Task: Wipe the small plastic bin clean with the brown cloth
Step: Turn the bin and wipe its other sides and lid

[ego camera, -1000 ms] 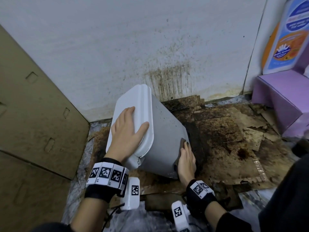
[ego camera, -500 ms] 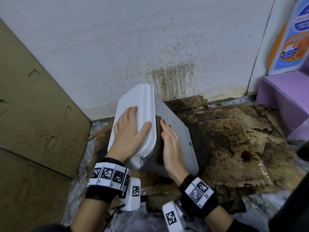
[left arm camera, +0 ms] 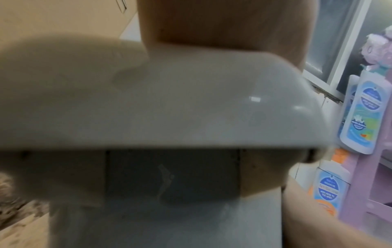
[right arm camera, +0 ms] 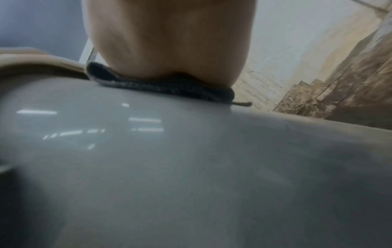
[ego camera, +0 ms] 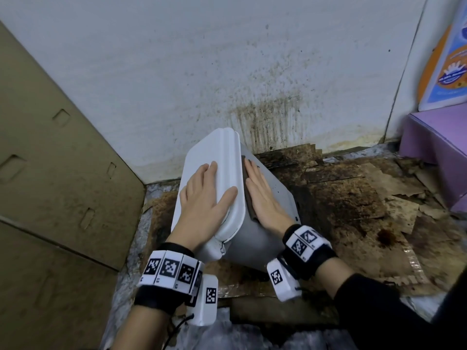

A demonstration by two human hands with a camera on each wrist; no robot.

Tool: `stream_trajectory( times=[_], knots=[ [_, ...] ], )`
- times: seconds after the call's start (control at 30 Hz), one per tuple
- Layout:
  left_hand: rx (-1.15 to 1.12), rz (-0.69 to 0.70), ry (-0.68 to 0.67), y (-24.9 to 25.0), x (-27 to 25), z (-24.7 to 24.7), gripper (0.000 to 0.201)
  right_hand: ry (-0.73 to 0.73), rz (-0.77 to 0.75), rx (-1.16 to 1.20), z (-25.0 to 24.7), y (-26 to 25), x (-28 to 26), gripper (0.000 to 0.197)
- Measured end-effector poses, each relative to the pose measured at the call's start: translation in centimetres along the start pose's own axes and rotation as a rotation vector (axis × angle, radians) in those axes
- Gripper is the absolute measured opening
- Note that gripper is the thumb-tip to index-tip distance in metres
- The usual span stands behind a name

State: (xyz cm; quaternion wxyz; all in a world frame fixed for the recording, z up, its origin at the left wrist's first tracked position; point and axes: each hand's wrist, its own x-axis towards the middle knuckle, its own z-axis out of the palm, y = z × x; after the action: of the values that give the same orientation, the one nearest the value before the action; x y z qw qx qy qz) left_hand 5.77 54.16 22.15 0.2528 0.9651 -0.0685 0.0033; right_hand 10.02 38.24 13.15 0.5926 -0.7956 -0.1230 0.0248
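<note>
The small grey plastic bin (ego camera: 280,195) with a white lid (ego camera: 222,157) lies tilted on its side on the floor, lid towards the left. My left hand (ego camera: 202,198) rests flat on the lid with straight fingers, the thumb over the lid's rim. My right hand (ego camera: 260,193) presses the brown cloth (ego camera: 246,188) flat against the bin's grey side, just beside the lid. In the right wrist view the cloth (right arm camera: 161,87) shows as a dark folded strip under my palm on the glossy bin wall (right arm camera: 191,167). The left wrist view shows the lid (left arm camera: 169,104) close up and blurred.
Stained, torn cardboard (ego camera: 353,203) covers the floor to the right of the bin. A dirty white wall (ego camera: 227,72) stands behind it. A brown cardboard panel (ego camera: 50,173) closes the left side. A purple shelf (ego camera: 439,137) and a blue-labelled bottle (ego camera: 444,59) stand at the right.
My right hand has slid the cloth from the bin's bottom end up along its grey side to just beside the lid. The left hand has stayed on the lid.
</note>
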Motion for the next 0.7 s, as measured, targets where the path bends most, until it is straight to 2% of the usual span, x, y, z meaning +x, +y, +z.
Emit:
stream_trajectory(
  times=[0.23, 0.4, 0.57, 0.7],
  knots=[
    [-0.005, 0.011, 0.019, 0.0, 0.2, 0.2, 0.095, -0.068, 0.037, 0.015, -1.4, -0.1, 3.5, 0.057],
    [0.001, 0.029, 0.049, -0.1, 0.1, 0.5, 0.092, -0.029, 0.082, 0.034, -0.9, -1.3, 1.3, 0.055],
    [-0.018, 0.014, 0.070, -0.8, 0.1, 0.3, 0.089, -0.037, -0.006, -0.075, 0.8, -3.3, -2.6, 0.049],
    [-0.043, 0.012, 0.070, -1.2, 0.1, 0.2, 0.086, 0.016, -0.020, -0.082, 1.6, -2.8, -2.3, 0.052]
  ],
)
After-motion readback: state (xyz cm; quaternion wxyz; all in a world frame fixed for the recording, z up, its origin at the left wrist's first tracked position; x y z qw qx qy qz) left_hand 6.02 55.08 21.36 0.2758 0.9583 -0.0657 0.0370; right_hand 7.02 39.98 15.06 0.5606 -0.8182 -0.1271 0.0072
